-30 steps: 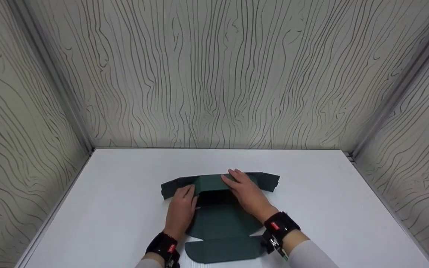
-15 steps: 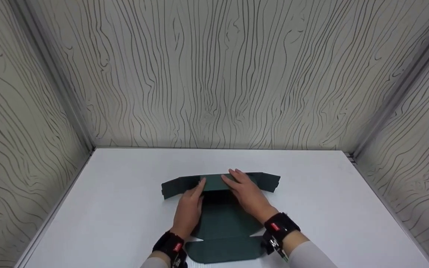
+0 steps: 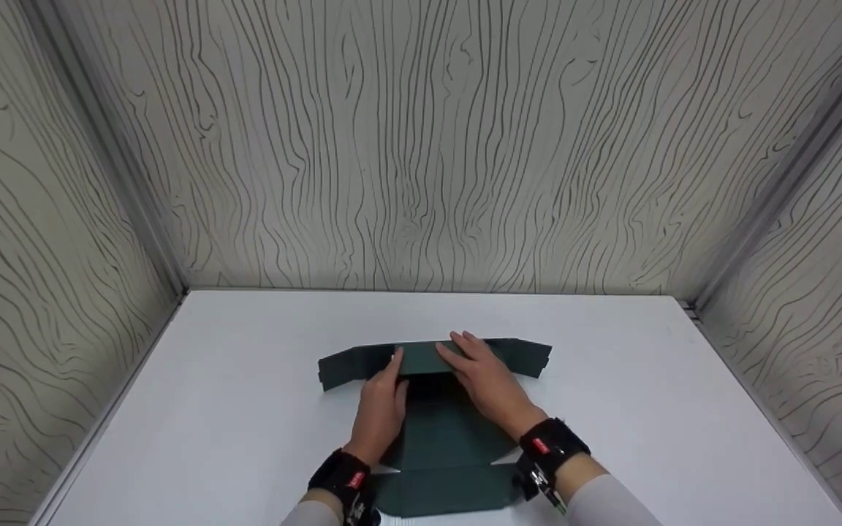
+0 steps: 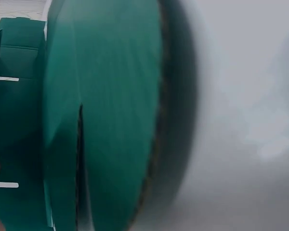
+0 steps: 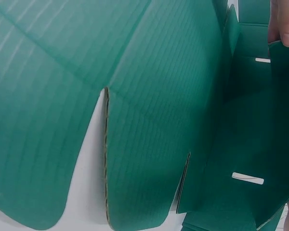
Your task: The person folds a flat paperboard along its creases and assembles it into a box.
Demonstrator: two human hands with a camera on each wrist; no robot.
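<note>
On white tabletop (image 3: 245, 409), left hand (image 3: 379, 413) and right hand (image 3: 492, 386) rest straight fingers (image 3: 393, 365) on ribbed green cardboard (image 3: 419, 359).

No legible text in any view. Only candidates: two small red labels in the head view. Left label (image 3: 356, 480) is on the black left wrist strap (image 3: 334, 472), right label (image 3: 539, 445) on the black right wrist strap (image 3: 561, 443). Pale marks on both, too small to read. Both sit well apart from the table's (image 3: 245, 351) back edge, between its side edges.
</note>
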